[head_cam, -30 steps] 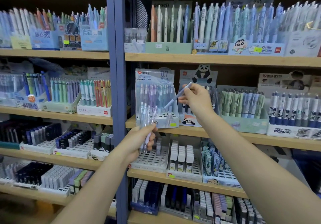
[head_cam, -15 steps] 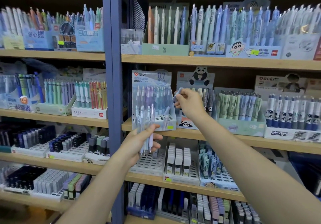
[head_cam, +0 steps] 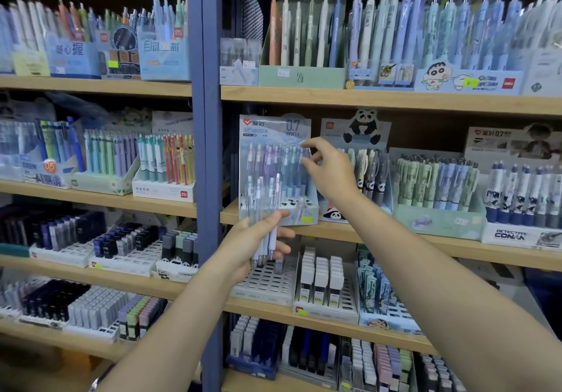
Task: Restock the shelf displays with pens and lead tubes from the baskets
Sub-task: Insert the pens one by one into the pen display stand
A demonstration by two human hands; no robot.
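Note:
A light blue "0.7 mm" pen display [head_cam: 275, 136] stands on the middle shelf [head_cam: 380, 236], just right of the blue upright. My left hand [head_cam: 252, 248] grips a bundle of wrapped pastel pens [head_cam: 267, 209] upright in front of the display's lower left. My right hand [head_cam: 330, 169] is at the display's upper right. Its thumb and forefinger pinch the top of a pen [head_cam: 304, 153] standing in the back row. Front holes of the display [head_cam: 292, 203] show between the pens.
A panda pen box [head_cam: 359, 136] sits right behind my right hand, with green and Conan pen boxes [head_cam: 523, 233] further right. Lead tube trays [head_cam: 267, 282] fill the shelf below. The blue steel upright [head_cam: 206, 178] divides the two bays. No basket is in view.
My right hand brought a single pen down from mid-air and stood it in the display's back right. My left hand has kept the bundle in about the same spot.

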